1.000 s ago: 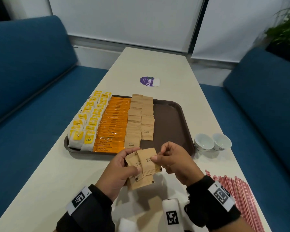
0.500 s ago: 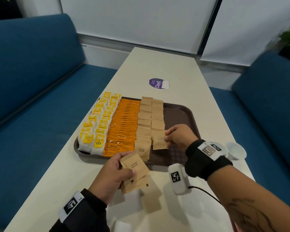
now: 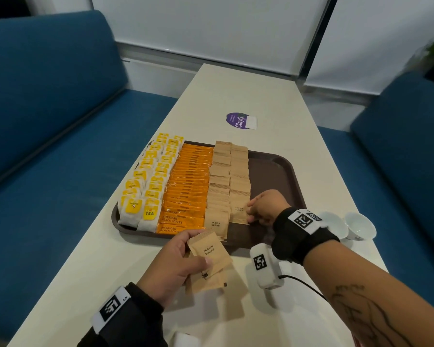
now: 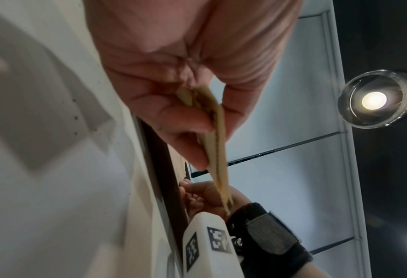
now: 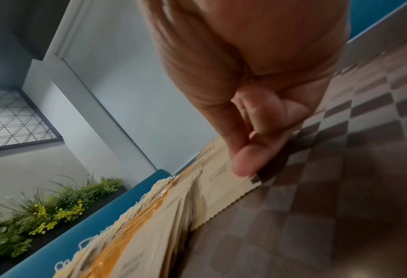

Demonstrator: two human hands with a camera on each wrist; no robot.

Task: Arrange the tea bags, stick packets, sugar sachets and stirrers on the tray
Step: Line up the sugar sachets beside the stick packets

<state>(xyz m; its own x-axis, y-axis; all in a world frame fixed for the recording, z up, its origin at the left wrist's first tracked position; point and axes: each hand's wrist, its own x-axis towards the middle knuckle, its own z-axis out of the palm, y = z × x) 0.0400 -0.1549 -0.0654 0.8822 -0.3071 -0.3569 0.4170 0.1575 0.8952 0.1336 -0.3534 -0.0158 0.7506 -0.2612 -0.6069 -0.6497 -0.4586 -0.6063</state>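
- Worktop [image 3: 273, 101]: I see a long pale surface between two blue sofas [image 3: 48, 108], with a purple round sticker [image 3: 237, 120] at its far part.
- Brown tray [image 3: 273, 171]: it lies on the worktop; its left and middle are filled in rows running away from me, and its right part is bare.
- Tea bags [image 3: 149, 181]: two rows with yellow tags along the tray's left edge.
- Stick packets [image 3: 188, 186]: one orange overlapping row just beside the tea bags, printed "American Black Coffee".
- Sugar sachets on the tray [image 3: 219, 181]: two kraft-brown rows just right of the stick packets.
- Right hand [image 3: 264, 207]: I read its grip as closed on the nearest sachet of the right row [image 3: 239, 212], thumb and fingertip pinching its right edge; the sachet lies flat on the tray at the near end of its row. The right wrist view shows the same pinch at the sachet's corner [image 5: 230, 186].
- Left hand [image 3: 178, 266]: its grip is closed on a small fan of held sachets [image 3: 209, 256], marked "Brown Sugar", above the worktop just in front of the tray's near rim.
- Two white cups [image 3: 346, 225]: they stand on the worktop just right of the tray.
- Stirrers: I cannot make them out in these views.
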